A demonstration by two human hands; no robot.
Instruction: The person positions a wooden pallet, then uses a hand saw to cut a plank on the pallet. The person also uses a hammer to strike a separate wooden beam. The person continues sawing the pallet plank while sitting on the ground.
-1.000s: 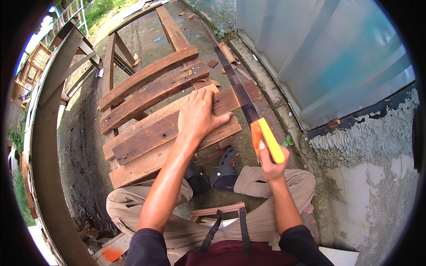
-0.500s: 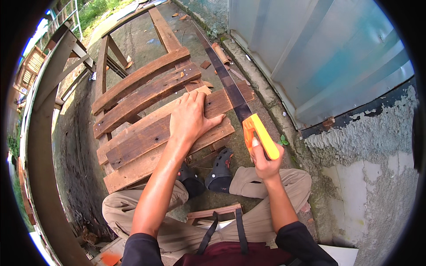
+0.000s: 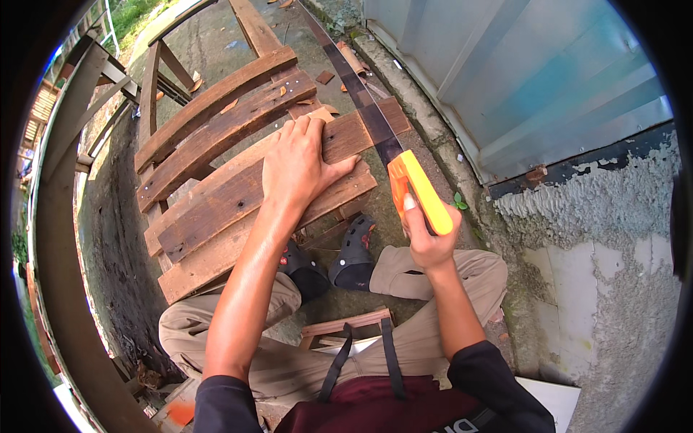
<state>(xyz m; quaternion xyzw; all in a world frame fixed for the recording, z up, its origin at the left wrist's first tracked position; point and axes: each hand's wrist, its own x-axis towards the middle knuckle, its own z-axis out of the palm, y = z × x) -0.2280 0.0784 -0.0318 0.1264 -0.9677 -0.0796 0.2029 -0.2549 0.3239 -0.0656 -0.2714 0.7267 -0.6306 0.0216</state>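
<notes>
My right hand (image 3: 431, 232) is closed round the yellow-and-orange handle of a handsaw (image 3: 426, 193). Its long dark blade slants up and away to the left, lying across a brown wooden plank (image 3: 211, 215) close to that plank's right end. My left hand (image 3: 294, 162) presses down on the same plank left of the blade, fingers bent over its far side and thumb spread to the right. Beneath the plank, lighter boards of a slatted wooden frame (image 3: 219, 114) bear it. Part of the plank is hidden under my left hand.
To the right stand a bluish metal sheet (image 3: 520, 79) and a rough concrete wall (image 3: 606, 209). A wooden structure (image 3: 61, 238) rises at the left. Below the boards are my dark clogs (image 3: 354, 249), with a small wooden piece (image 3: 350, 323) between my legs. Broken tile bits (image 3: 325, 77) lie beyond.
The planks, saw and both hands all appear higher in the picture, as the view has shifted. Saw and plank keep about the same position relative to each other; both hands keep their hold.
</notes>
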